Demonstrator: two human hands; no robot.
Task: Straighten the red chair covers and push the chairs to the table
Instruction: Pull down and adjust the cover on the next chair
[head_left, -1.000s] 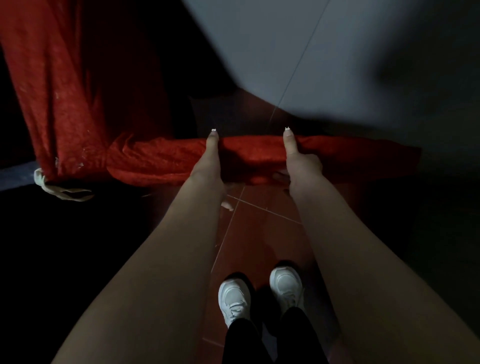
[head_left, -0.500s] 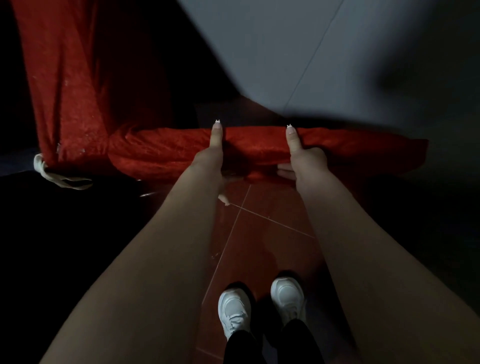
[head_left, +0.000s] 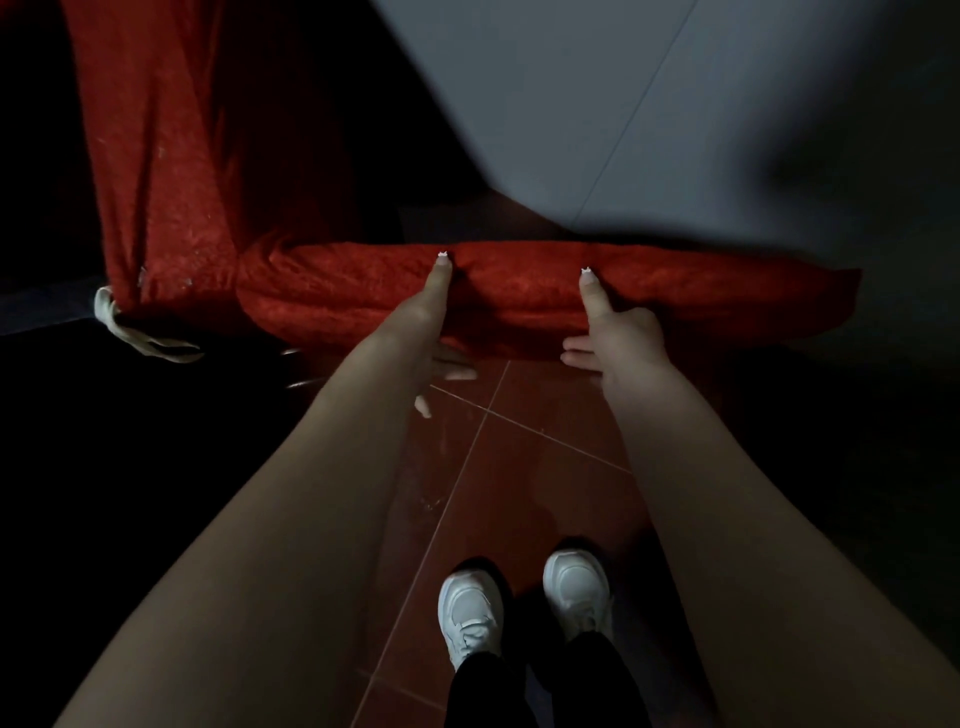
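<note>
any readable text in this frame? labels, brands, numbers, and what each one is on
None can be read. The red chair cover, white shoes, floor tiles and grey surface show no print. The frame is dark and partly blurred, so any small marking would not be legible.

Both bare forearms reach forward and down, side by side, to the red chair cover (head_left: 519, 296). The left hand (head_left: 423, 332) holds its near edge, thumb laid straight over the top, fingers (head_left: 454, 366) spread beneath. The right hand (head_left: 621, 338), a little apart along the same edge, grips likewise: thumb stretched over the top, fingers (head_left: 574, 357) tucked under, pointing toward the left hand.
</note>
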